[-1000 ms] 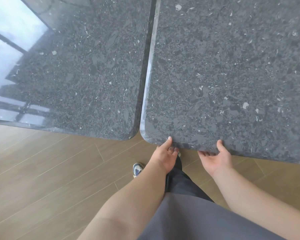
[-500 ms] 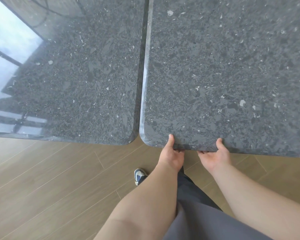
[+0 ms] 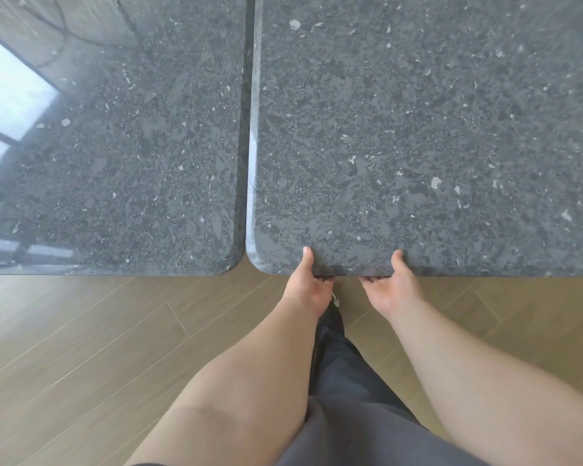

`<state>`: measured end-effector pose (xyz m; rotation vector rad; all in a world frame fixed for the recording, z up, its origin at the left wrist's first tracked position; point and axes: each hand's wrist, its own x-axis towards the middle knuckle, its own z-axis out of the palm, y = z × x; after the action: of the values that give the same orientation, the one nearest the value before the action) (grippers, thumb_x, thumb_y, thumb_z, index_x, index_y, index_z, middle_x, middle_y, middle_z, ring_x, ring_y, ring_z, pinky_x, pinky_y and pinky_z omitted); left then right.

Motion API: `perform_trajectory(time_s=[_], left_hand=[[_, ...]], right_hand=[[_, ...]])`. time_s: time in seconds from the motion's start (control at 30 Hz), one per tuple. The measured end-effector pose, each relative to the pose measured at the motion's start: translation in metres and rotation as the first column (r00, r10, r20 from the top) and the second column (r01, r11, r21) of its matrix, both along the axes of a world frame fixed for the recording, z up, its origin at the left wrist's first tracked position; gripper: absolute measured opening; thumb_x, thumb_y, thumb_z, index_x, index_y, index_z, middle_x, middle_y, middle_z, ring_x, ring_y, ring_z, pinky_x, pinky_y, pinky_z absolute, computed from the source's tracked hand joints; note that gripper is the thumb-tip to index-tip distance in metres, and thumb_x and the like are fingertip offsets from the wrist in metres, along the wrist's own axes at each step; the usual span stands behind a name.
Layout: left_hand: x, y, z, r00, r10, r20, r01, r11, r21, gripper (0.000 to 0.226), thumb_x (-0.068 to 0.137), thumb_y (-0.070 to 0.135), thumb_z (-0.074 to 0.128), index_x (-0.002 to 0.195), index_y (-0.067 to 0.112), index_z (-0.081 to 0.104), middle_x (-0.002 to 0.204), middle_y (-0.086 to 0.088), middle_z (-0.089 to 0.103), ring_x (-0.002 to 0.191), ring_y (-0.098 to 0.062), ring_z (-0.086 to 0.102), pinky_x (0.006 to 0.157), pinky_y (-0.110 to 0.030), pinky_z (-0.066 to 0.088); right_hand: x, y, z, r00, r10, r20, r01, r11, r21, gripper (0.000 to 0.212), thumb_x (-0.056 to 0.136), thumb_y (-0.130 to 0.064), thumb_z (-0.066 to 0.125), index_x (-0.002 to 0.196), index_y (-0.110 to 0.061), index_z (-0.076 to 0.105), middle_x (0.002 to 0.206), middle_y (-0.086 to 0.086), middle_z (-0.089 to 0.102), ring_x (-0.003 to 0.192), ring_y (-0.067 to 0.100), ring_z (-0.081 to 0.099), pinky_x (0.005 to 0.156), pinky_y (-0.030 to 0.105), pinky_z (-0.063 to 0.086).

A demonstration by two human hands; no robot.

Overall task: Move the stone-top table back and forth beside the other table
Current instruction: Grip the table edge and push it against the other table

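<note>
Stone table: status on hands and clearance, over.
Both hands, left and right, grip the near edge of the stone table, thumbs on top. Narrow gap to the other table, near edges about level. Nothing in the way.

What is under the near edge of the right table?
Fingers of the left hand and right hand curl under the right table; thumbs rest on top. Fingertips and table legs are hidden.

— Where do the two tables sit?
— The stone-top table (image 3: 418, 136) fills the frame from 12 to 3 o'clock; the other table (image 3: 115, 146) lies at 10 o'clock, just beside it, a narrow gap between.
— And the hands?
— At 6 o'clock of the stone-top's near edge: left hand (image 3: 306, 289) by the corner, right hand (image 3: 392, 288) beside it, thumbs on top, floor (image 3: 81, 348) below.
</note>
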<state>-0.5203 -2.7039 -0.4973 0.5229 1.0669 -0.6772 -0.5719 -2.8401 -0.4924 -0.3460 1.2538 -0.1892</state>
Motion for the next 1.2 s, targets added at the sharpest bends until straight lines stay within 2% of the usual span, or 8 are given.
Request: perform_trajectory(time_s=[0.07,0.2,0.4,0.63,0.7,0.83,1.07,1.2], left_hand=[[0.0,-0.001,0.001,1.0,-0.008,0.011,0.008,1.0,0.017,0.049,0.097,0.029,0.068,0.137,0.006,0.051,0.13,-0.016,0.062,0.123,-0.033,0.059,0.096,-0.046,0.051],[0.002,0.0,0.003,0.999,-0.032,0.025,0.031,0.999,0.028,0.037,0.098,0.028,0.066,0.124,0.005,0.056,0.129,-0.016,0.063,0.126,-0.033,0.058,0.109,-0.05,0.046],[0.001,0.002,0.005,0.998,-0.037,0.051,0.037,0.999,-0.007,0.03,0.099,0.027,0.064,0.114,0.003,0.059,0.119,-0.017,0.066,0.117,-0.035,0.062,0.106,-0.051,0.047],[0.0,0.005,-0.001,0.992,-0.056,0.111,0.063,0.996,-0.059,0.026,0.103,0.028,0.058,0.105,0.002,0.058,0.102,-0.019,0.066,0.126,-0.036,0.058,0.104,-0.052,0.047],[0.0,0.005,-0.002,0.991,-0.055,0.119,0.064,0.995,-0.071,0.028,0.103,0.029,0.057,0.109,0.001,0.058,0.108,-0.02,0.066,0.129,-0.036,0.056,0.099,-0.052,0.048],[0.0,0.008,-0.007,0.988,-0.076,0.135,0.086,0.994,-0.069,0.041,0.104,0.03,0.055,0.134,0.002,0.051,0.137,-0.022,0.059,0.13,-0.039,0.056,0.113,-0.056,0.04],[-0.004,0.011,-0.008,0.988,-0.09,0.126,0.1,0.992,-0.075,0.032,0.105,0.028,0.053,0.122,0.001,0.053,0.135,-0.021,0.058,0.13,-0.039,0.055,0.113,-0.055,0.04],[-0.005,0.013,-0.008,0.989,-0.098,0.112,0.105,0.993,-0.055,0.039,0.106,0.029,0.052,0.131,0.0,0.051,0.135,-0.022,0.059,0.128,-0.037,0.057,0.112,-0.053,0.042]], right_hand=[[-0.001,-0.002,-0.002,1.0,0.022,0.008,-0.022,1.0,-0.004,0.054,0.1,-0.043,0.056,0.141,-0.009,0.044,0.128,0.017,0.059,0.114,0.031,0.061,0.101,0.049,0.05],[-0.002,-0.005,-0.007,0.998,0.061,0.02,-0.061,0.998,-0.004,0.056,0.1,-0.044,0.054,0.143,-0.01,0.041,0.123,0.017,0.06,0.106,0.03,0.061,0.107,0.049,0.045],[-0.003,-0.004,-0.015,0.996,0.079,0.045,-0.077,0.996,-0.051,0.057,0.102,-0.042,0.052,0.146,-0.009,0.039,0.117,0.015,0.059,0.112,0.029,0.059,0.111,0.047,0.044],[-0.008,0.0,-0.018,0.989,0.115,0.089,-0.107,0.99,-0.087,0.041,0.103,-0.039,0.05,0.131,-0.009,0.045,0.116,0.015,0.061,0.1,0.025,0.063,0.097,0.041,0.05],[-0.008,0.001,-0.017,0.99,0.117,0.081,-0.108,0.989,-0.099,0.044,0.104,-0.038,0.049,0.136,-0.008,0.045,0.115,0.014,0.061,0.099,0.025,0.063,0.097,0.041,0.05],[-0.011,0.001,-0.018,0.991,0.116,0.072,-0.108,0.988,-0.107,0.047,0.105,-0.037,0.049,0.143,-0.01,0.042,0.111,0.012,0.061,0.096,0.023,0.063,0.095,0.04,0.05],[-0.015,0.004,-0.012,0.995,0.09,0.045,-0.086,0.993,-0.081,0.048,0.105,-0.035,0.049,0.145,-0.01,0.04,0.118,0.014,0.06,0.097,0.024,0.063,0.097,0.041,0.051],[-0.013,0.006,-0.011,0.996,0.075,0.049,-0.071,0.995,-0.072,0.047,0.105,-0.035,0.05,0.144,-0.009,0.042,0.113,0.013,0.061,0.098,0.025,0.063,0.099,0.042,0.05]])
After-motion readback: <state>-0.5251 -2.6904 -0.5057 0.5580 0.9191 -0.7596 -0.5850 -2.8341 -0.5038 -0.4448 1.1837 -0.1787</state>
